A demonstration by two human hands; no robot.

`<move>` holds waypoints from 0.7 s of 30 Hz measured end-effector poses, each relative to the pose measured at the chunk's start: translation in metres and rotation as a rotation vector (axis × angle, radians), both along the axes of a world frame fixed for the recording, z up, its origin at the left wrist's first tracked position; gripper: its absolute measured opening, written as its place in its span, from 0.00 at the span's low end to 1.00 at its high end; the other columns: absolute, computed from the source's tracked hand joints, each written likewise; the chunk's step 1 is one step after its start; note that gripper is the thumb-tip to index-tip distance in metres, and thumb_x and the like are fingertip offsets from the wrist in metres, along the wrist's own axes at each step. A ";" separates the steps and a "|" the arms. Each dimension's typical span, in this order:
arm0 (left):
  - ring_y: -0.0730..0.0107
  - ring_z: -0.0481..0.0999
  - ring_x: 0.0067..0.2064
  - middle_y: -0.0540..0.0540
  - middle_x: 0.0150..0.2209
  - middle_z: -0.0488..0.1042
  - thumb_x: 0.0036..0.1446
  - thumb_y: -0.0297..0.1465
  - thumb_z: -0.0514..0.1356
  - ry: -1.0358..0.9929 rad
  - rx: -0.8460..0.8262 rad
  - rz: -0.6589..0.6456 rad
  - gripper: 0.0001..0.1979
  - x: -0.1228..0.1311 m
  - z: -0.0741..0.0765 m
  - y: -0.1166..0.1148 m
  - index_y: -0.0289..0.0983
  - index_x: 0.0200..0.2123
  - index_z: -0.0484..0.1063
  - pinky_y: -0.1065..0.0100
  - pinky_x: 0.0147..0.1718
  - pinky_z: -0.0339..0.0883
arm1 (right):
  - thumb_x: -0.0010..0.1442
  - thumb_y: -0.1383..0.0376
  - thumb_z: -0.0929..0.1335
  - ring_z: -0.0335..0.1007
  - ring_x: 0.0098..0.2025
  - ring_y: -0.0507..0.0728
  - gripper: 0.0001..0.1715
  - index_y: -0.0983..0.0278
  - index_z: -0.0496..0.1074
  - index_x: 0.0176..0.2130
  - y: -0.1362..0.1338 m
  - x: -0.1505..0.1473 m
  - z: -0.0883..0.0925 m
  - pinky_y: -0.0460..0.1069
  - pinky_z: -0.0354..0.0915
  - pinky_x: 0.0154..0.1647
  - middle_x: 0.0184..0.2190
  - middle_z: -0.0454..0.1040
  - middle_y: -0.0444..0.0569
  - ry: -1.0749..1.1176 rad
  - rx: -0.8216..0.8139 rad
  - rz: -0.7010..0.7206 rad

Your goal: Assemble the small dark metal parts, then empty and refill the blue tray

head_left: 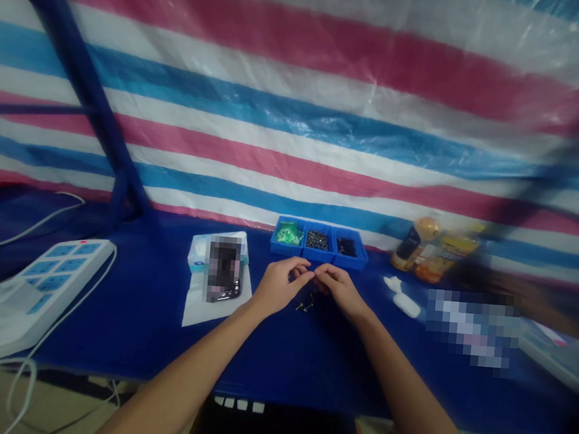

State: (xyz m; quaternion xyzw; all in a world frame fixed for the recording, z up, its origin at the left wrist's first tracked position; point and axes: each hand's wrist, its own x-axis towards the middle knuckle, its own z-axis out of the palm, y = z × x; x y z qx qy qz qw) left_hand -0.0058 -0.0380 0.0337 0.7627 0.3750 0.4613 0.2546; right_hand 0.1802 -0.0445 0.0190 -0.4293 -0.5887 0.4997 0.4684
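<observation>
The left hand point(280, 286) and right hand point(340, 291) meet above the blue cloth-covered worktop point(159, 347), fingers curled inward, the fingertips point(306, 268) close together; anything pinched there is too small or hidden to tell. A few small dark fasteners point(305, 306) lie on the worktop just below and between the hands, untouched. Just beyond the hands stands a blue parts tray point(317, 258) of three compartments: green bagged parts point(289, 234) in the left one, dark small parts point(317, 240) in the middle, and black parts point(346, 247) in the right. A blurred phone point(224, 269) rests on white paper point(216, 315) left of the hands, and a white power strip point(43, 284) sits further left.
</observation>
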 end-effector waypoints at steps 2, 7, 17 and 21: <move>0.73 0.74 0.34 0.51 0.33 0.77 0.60 0.36 0.59 0.009 0.000 0.027 0.09 0.000 0.001 0.000 0.39 0.41 0.75 0.71 0.35 0.64 | 0.57 0.52 0.69 0.59 0.24 0.49 0.19 0.65 0.69 0.28 0.002 0.002 -0.003 0.45 0.53 0.25 0.23 0.67 0.42 0.004 -0.037 -0.047; 0.73 0.73 0.32 0.51 0.31 0.75 0.62 0.35 0.57 0.095 -0.004 0.015 0.09 -0.002 0.000 0.000 0.39 0.36 0.75 0.70 0.34 0.63 | 0.53 0.50 0.71 0.59 0.21 0.48 0.20 0.65 0.70 0.30 0.009 0.010 -0.005 0.45 0.52 0.22 0.23 0.67 0.42 0.156 -0.052 -0.288; 0.66 0.72 0.37 0.49 0.34 0.74 0.55 0.38 0.62 0.424 0.029 -0.098 0.08 -0.005 -0.005 -0.003 0.40 0.34 0.74 0.66 0.37 0.62 | 0.56 0.48 0.68 0.59 0.21 0.50 0.21 0.63 0.72 0.39 0.013 0.019 -0.009 0.46 0.53 0.22 0.23 0.69 0.43 -0.197 0.065 -0.411; 0.64 0.73 0.37 0.49 0.32 0.74 0.50 0.40 0.65 0.538 0.049 -0.175 0.10 -0.005 -0.008 -0.005 0.41 0.32 0.74 0.65 0.37 0.62 | 0.58 0.54 0.67 0.67 0.29 0.55 0.15 0.60 0.75 0.39 0.002 0.012 -0.005 0.48 0.57 0.31 0.25 0.72 0.45 -0.726 0.259 -0.237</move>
